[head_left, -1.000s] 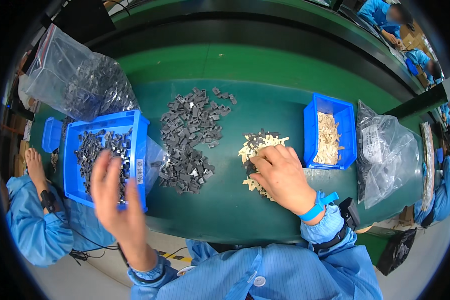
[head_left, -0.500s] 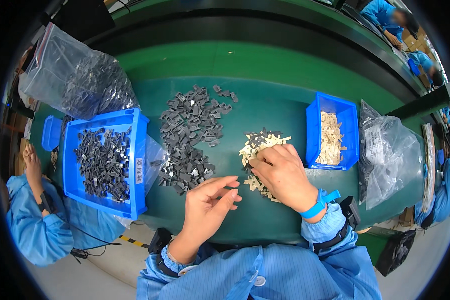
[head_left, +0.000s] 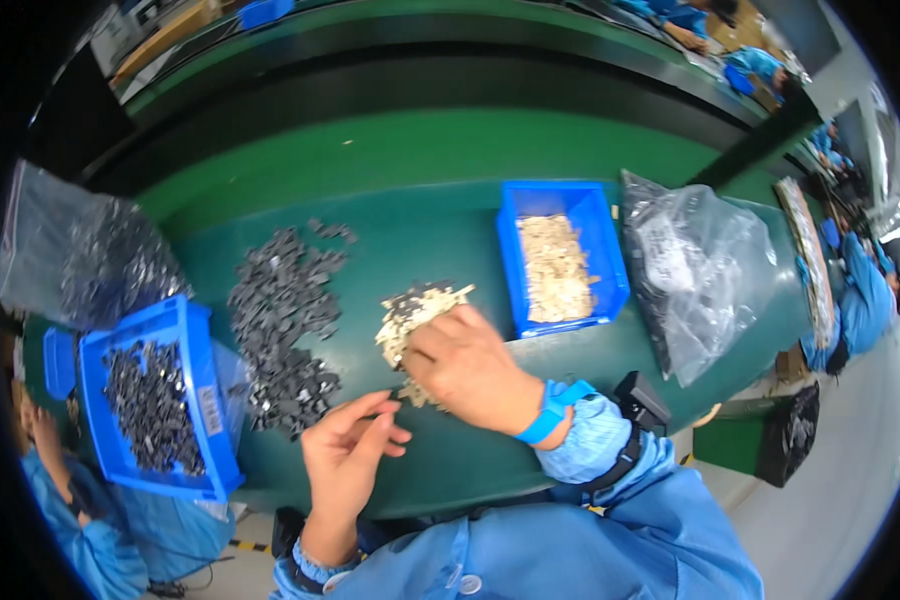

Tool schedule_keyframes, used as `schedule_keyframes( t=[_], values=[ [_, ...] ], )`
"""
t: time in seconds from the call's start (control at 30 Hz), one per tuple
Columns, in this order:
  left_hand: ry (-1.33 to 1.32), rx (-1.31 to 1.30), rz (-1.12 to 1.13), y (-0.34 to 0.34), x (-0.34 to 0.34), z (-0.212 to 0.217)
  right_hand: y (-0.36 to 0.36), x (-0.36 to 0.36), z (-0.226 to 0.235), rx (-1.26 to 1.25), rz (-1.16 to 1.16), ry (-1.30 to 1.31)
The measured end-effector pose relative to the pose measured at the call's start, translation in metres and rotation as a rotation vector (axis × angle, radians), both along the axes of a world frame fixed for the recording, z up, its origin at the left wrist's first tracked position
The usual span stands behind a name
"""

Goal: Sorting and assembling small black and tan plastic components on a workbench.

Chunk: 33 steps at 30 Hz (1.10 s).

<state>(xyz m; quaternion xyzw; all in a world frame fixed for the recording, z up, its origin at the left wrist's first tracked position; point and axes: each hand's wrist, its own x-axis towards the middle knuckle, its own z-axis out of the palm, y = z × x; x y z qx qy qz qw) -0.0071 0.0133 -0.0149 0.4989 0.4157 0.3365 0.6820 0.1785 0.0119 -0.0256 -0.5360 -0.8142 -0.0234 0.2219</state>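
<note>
The left hand (head_left: 345,455) is raised palm-up at the table's (head_left: 440,150) near edge, fingers loosely curled and pinching a small dark part, flanked by a blue bin (head_left: 150,400) and dark pile (head_left: 285,330), while the right hand (head_left: 470,365) is laid, fingers bent, on the pale pile (head_left: 420,305).

Dark green worktop (head_left: 450,240), dark grey plastic clips (head_left: 285,300), cream plastic pieces (head_left: 410,310) (some dark ones mixed in), bright blue rectangular bins (head_left: 560,195).
</note>
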Motion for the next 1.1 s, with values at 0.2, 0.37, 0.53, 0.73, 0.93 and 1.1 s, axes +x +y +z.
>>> schedule_keyframes(
  t=[0.2, 0.37, 0.53, 0.73, 0.93, 1.1],
  values=[
    [0.042, -0.02, 0.031, -0.001, 0.002, 0.002, -0.002, -0.001, 0.002, 0.013, -0.015, 0.108],
    [-0.051, -0.051, -0.015, -0.004, 0.011, 0.002, -0.007, 0.012, 0.017, -0.121, -0.053, 0.606],
    [0.005, 0.083, 0.038, -0.007, 0.014, 0.009, -0.008, 0.012, 0.028, -0.339, -0.001, 0.771],
    [0.582, 1.085, 0.049, 0.007, 0.033, 0.014, -0.013, 0.01, 0.028, -0.268, 0.068, 0.432],
    [0.668, 1.167, -0.053, 0.004, 0.034, 0.005, -0.016, 0.013, 0.03, -0.303, 0.072, 0.401],
    [0.223, 0.378, -0.041, 0.003, 0.024, 0.014, -0.015, 0.017, 0.042, -0.458, 0.114, 0.737]
  ],
)
